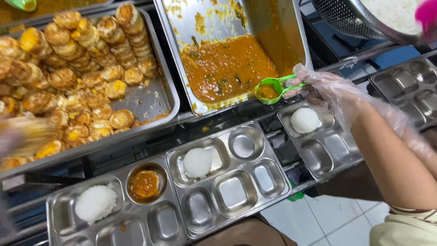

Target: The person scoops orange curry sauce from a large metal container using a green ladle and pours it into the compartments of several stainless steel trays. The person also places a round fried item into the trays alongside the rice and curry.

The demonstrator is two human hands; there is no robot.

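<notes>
RIGHT hand (325, 89): gloved, gripping green ladle (273, 89) handle, bowl loaded with orange curry, level over curry pan (277, 27) near edge | LEFT hand (20, 136): blurred, grip indeterminate, beside fried-egg pan (157, 98) | I keep the bowl level, tip low into the round well of the middle tray (243, 146) | avoid rice mound (197, 162).

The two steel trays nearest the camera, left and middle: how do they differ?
The left tray has orange curry in its round well; the middle tray has an empty round well. The left tray's rice mound looks larger than the middle tray's rice mound. Both are compartmented steel and hold white rice.
</notes>
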